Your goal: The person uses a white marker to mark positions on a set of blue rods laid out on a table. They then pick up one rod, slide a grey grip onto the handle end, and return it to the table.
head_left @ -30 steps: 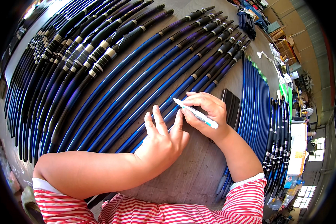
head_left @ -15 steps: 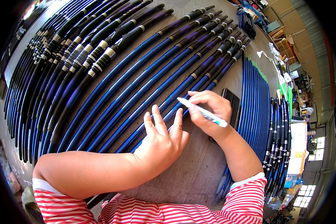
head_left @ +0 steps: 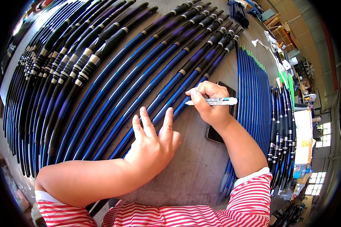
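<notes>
Your white marker (head_left: pixel 219 101) leaves rod farther left (head_left: pixel 169 85); tip now at rightmost blue fishing rod (head_left: pixel 180 108) of spread row, contact unclear. Work seems shifted to that rod. Marker's long axis near level, tip leftward, butt rightward. Your right hand (head_left: pixel 213 110) pinches marker; left hand (head_left: pixel 152 146) spreads fingers over rods, gripping nothing.
</notes>
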`<state>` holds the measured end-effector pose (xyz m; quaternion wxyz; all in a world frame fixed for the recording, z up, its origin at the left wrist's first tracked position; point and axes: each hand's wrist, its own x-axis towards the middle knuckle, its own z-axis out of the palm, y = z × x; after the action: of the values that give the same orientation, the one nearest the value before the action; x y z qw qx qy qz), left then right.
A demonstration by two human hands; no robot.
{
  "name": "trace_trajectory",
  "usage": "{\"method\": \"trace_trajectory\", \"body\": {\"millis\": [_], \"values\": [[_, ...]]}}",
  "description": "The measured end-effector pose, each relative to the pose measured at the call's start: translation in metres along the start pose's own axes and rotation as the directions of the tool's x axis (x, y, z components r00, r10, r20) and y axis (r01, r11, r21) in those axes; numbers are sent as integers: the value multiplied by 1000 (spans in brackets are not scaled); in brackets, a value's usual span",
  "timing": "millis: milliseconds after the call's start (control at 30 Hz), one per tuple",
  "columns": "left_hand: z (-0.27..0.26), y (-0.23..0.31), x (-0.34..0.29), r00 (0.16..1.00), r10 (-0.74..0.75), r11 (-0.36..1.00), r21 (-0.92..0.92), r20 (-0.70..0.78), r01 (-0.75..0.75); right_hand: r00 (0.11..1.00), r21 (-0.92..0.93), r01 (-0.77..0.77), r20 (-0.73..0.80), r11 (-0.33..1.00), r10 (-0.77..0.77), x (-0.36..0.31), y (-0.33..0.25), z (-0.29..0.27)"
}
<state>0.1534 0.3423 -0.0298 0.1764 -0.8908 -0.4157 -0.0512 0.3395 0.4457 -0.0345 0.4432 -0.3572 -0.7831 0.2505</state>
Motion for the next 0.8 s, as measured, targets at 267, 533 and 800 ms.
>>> {"method": "trace_trajectory", "body": {"millis": [267,533,800], "values": [[-2,-1,1,1000,20,1000,-24,24,-20,997,-71,11,78,997,-5,1,-5,-3],[-2,0,1,1000,-7,1000,-9,25,7,998,-40,60,-16,997,-61,0,2,1],[-3,-3,1,999,26,999,-19,28,-26,989,-11,61,-137,998,-61,3,-8,3]]}}
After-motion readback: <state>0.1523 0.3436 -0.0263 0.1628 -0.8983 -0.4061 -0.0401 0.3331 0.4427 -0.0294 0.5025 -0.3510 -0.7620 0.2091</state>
